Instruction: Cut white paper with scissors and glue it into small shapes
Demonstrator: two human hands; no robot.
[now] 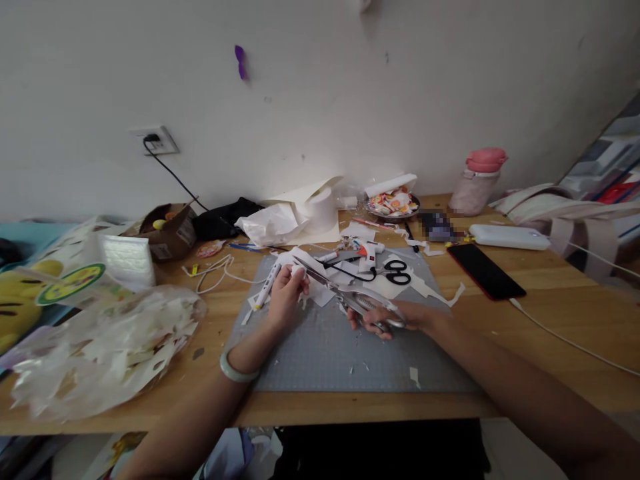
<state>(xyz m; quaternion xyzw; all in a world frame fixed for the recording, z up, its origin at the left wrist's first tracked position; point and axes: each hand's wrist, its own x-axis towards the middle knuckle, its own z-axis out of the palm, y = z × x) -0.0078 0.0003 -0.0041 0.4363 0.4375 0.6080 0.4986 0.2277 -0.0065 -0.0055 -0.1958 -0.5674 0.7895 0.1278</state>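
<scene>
Setting: a wooden desk (525,267) against a plain white wall, with a grey cutting mat (340,347) laid at its centre.

Hands, two, both the person's own. The right hand (395,319) is closed around the handles of a pair of silver scissors (345,288), whose blades point toward 10 o'clock and reach the left hand. The left hand (287,293), a pale bangle (235,370) on its wrist, is closed on a small white paper piece (299,270), pinched at the fingertips just where the blade tips arrive. Paper piece and scissors sit above the mat's upper half.

Step in hand, as a judgement: cutting the paper piece, the blades engaged at its edge. The next stroke would call for the left hand to feed or turn the paper steadily while the right closes the blades clear of the fingertips.

Count of other items:
- Scissors with black handles (399,272), one pair, lying at 12 o'clock on the mat.
- Glue gun (367,252), one, white, just beside them.
- Marker pen (267,285), one, at 10 o'clock of the left hand.
- Phone (486,272), one, dark, at 2 o'clock, beside a white power bank (509,237).
- Pink-lidded bottle (477,180), one, at the wall.
- Plate of stickers (393,202), one.
- Paper roll (320,208), one.
- Plastic bag of paper offcuts (105,347), one, at 9 o'clock.
- Cardboard box (170,232), one, below the wall socket (153,140).
- Loose scraps on the mat: too many and too small to count.
</scene>
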